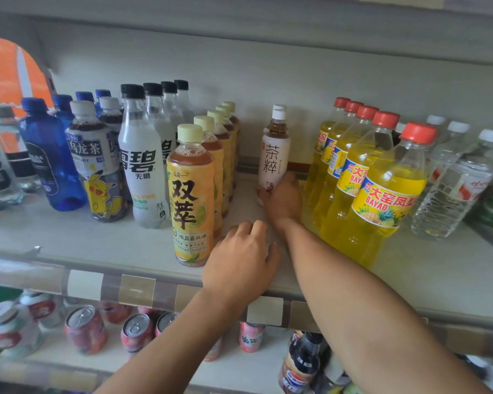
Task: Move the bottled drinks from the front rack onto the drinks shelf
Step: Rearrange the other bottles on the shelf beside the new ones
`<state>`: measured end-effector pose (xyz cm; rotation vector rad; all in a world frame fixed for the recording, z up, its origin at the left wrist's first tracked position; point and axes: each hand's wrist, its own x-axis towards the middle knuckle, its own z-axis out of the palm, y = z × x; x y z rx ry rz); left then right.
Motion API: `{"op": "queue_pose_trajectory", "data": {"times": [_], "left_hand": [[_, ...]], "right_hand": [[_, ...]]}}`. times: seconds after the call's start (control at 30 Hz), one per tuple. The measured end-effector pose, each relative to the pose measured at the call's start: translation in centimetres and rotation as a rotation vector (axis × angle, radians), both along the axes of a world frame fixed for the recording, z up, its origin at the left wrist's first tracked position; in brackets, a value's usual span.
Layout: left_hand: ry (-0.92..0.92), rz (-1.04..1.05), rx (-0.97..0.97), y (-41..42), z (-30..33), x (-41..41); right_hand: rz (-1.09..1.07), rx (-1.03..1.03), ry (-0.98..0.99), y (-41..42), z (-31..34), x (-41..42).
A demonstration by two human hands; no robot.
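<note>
From the head camera, the right hand reaches deep onto the drinks shelf, its fingers curled round the lower part of a white-labelled tea bottle that stands upright near the shelf's back wall. Just to the right of those fingers stands a row of yellow pineapple soda bottles with red caps, and beyond them clear water bottles. To the left of the fingers runs a row of orange-labelled lemon tea bottles, then white soda bottles with black caps, oolong tea bottles and blue bottles. The left hand rests nearer the shelf's front edge, fingers loosely bent and holding nothing, just beside the frontmost lemon tea bottle. Below the hands, cans stand on a lower shelf.
</note>
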<state>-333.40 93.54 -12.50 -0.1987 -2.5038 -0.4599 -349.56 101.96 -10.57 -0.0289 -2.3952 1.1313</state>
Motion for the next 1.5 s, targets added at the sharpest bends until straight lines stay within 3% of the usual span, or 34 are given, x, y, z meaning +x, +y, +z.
{"op": "queue_pose_trajectory", "data": {"times": [0.43, 0.6, 0.8, 0.97, 1.1, 1.2, 1.33, 1.5], "left_hand": [[-0.054, -0.045, 0.041, -0.2, 0.6, 0.5], [-0.082, -0.080, 0.075, -0.4, 1.3, 1.1], [-0.110, -0.118, 0.060, -1.2, 1.8, 1.9], [-0.049, -0.216, -0.024, -2.4, 1.4, 3.8], [0.116, -0.444, 0.069, -2.9, 0.0, 7.0], [0.130, -0.560, 0.105, -2.5, -1.8, 9.6], [0.016, -0.664, 0.094, -1.6, -6.4, 12.2], [-0.268, -0.694, 0.080, -0.6, -14.6, 14.3]], "right_hand": [[0.000, -0.012, -0.136, 0.1, 0.4, 1.2], [0.018, 0.154, -0.135, 0.8, 2.1, 4.5], [0.073, 0.322, 0.006, 2.3, 3.2, 12.7], [-0.026, 0.445, 0.186, 3.7, 1.8, 19.4], [-0.066, 0.422, 0.315, 4.2, -0.2, 24.7], [-0.090, 0.388, 0.305, 4.9, -3.2, 28.6], [-0.112, 0.387, 0.253, 6.0, -8.4, 32.9], [-0.093, 0.390, 0.084, 6.8, -17.1, 36.4]]}}
